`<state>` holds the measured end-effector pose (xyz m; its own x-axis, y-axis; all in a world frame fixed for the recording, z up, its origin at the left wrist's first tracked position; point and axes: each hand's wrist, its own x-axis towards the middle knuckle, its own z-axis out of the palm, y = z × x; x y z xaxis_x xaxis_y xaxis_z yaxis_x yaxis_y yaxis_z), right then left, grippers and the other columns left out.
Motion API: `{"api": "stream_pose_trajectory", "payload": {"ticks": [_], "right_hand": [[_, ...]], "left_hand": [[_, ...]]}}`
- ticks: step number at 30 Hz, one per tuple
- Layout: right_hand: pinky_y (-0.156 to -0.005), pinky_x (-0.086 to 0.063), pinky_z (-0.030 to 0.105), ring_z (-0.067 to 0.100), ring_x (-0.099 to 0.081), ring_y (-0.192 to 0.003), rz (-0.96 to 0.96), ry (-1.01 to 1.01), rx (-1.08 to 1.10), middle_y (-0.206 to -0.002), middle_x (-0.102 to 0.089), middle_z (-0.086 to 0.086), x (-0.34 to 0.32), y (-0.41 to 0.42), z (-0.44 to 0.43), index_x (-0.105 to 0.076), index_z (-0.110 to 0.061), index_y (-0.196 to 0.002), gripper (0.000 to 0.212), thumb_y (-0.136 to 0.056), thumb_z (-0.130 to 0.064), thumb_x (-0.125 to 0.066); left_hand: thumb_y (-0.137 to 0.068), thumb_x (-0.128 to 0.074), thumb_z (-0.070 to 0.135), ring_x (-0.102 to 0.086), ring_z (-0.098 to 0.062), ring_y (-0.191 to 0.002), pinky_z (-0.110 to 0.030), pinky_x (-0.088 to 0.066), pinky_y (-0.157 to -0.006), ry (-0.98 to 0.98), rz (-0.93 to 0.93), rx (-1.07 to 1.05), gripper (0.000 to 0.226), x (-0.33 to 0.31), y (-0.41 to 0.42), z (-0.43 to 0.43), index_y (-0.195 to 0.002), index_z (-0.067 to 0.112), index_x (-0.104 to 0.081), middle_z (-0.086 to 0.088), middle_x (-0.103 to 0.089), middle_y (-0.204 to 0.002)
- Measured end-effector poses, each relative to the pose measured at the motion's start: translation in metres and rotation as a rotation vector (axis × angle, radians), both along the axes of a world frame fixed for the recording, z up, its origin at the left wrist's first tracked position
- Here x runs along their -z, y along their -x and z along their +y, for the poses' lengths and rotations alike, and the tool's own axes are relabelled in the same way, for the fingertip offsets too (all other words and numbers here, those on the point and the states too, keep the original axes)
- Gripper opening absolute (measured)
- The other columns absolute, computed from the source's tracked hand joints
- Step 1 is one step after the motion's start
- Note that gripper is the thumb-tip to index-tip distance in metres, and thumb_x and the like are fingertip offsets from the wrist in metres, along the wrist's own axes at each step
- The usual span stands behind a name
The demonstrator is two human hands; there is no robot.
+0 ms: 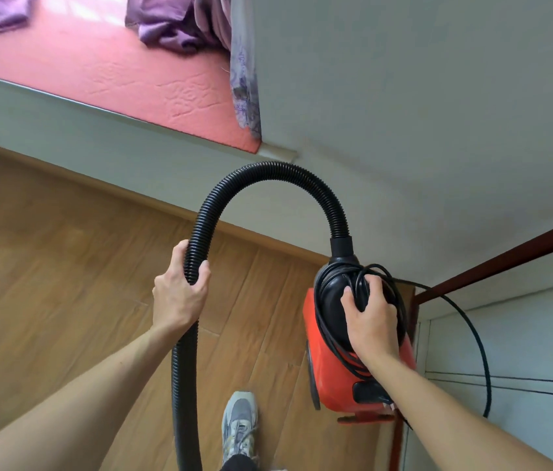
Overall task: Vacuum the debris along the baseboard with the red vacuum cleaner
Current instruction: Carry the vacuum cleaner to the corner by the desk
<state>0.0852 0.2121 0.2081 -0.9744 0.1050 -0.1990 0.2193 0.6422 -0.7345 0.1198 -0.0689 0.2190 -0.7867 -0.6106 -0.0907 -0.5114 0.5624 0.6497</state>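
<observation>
Two bare forearms enter from the lower edge, nearest the camera, each ending in one of two hands. The left hand [180,290] is wrapped around one black ribbed hose [197,239], fingers curled over its left run, thumb on the near side. The hose rises from the bottom edge, arches over in a single loop in front of the wall [438,96], and drops into a black collar on top of the vacuum [327,375]. Between the arms, one grey shoe [239,423] stands on the wood floor [47,266]. The right hand [370,321] is clamped on the black domed top of the vacuum, fingers pressed over several turns of one black cord [472,334] wound around the dome; a loose loop of this cord swings out to the right. The vacuum is a single small canister with a red body, a black top and a black panel low on its side; it is held above the floor, close to the corner where the wall meets a dark brown frame [506,256]. One pale baseboard [98,144] runs diagonally along the floor edge. Upper left: a pink surface [98,73] with purple cloth [173,25].
</observation>
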Motion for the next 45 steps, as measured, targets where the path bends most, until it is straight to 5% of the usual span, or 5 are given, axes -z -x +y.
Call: {"api": "stream_pose_trajectory", "payload": {"ticks": [5,10,19,26,45], "right_hand": [[-0.061,-0.049,0.038,0.024,-0.058,-0.068,0.000,0.021,-0.092,-0.071,-0.060,0.006,-0.027,0.000,-0.019,-0.048,-0.024,-0.110,0.017,-0.098,-0.036,-0.053],[-0.053,-0.042,0.030,0.023,-0.059,-0.064,0.041,0.046,-0.169,-0.068,-0.061,0.003,-0.055,0.004,-0.044,-0.048,-0.023,-0.108,0.016,-0.098,-0.035,-0.054],[-0.048,-0.040,0.030,0.020,-0.057,-0.055,0.081,0.111,-0.274,-0.065,-0.060,0.003,-0.115,0.003,-0.097,-0.048,-0.023,-0.107,0.015,-0.099,-0.035,-0.052],[-0.060,-0.053,0.040,0.020,-0.062,-0.061,0.165,0.079,-0.361,-0.068,-0.064,0.001,-0.181,-0.006,-0.141,-0.050,-0.021,-0.107,0.016,-0.098,-0.034,-0.054],[-0.073,-0.053,0.040,0.030,-0.064,-0.079,0.414,0.089,-0.625,-0.081,-0.066,0.005,-0.407,-0.146,-0.341,-0.052,-0.017,-0.114,0.025,-0.096,-0.034,-0.055]], "left_hand": [[-0.095,-0.052,0.042,-0.061,-0.026,-0.063,-0.040,-0.055,-0.070,0.054,-0.026,-0.071,0.044,-0.039,-0.019,-0.023,-0.137,0.036,-0.039,-0.004,-0.062,-0.071],[-0.098,-0.051,0.037,-0.057,-0.014,-0.055,-0.024,-0.038,-0.050,0.143,-0.029,-0.088,0.044,-0.080,-0.037,-0.048,-0.140,0.033,-0.040,-0.003,-0.060,-0.068],[-0.098,-0.051,0.035,-0.055,-0.015,-0.054,-0.026,-0.037,-0.051,0.216,0.018,-0.185,0.042,-0.148,-0.057,-0.085,-0.138,0.028,-0.040,-0.003,-0.060,-0.069],[-0.099,-0.051,0.033,-0.051,-0.010,-0.053,-0.022,-0.034,-0.049,0.254,0.087,-0.222,0.045,-0.210,-0.085,-0.120,-0.141,0.023,-0.039,-0.004,-0.060,-0.072],[-0.097,-0.051,0.037,-0.057,-0.026,-0.061,-0.032,-0.044,-0.057,0.287,0.177,-0.548,0.037,-0.403,-0.324,-0.248,-0.130,0.023,-0.041,-0.004,-0.062,-0.074]]}}
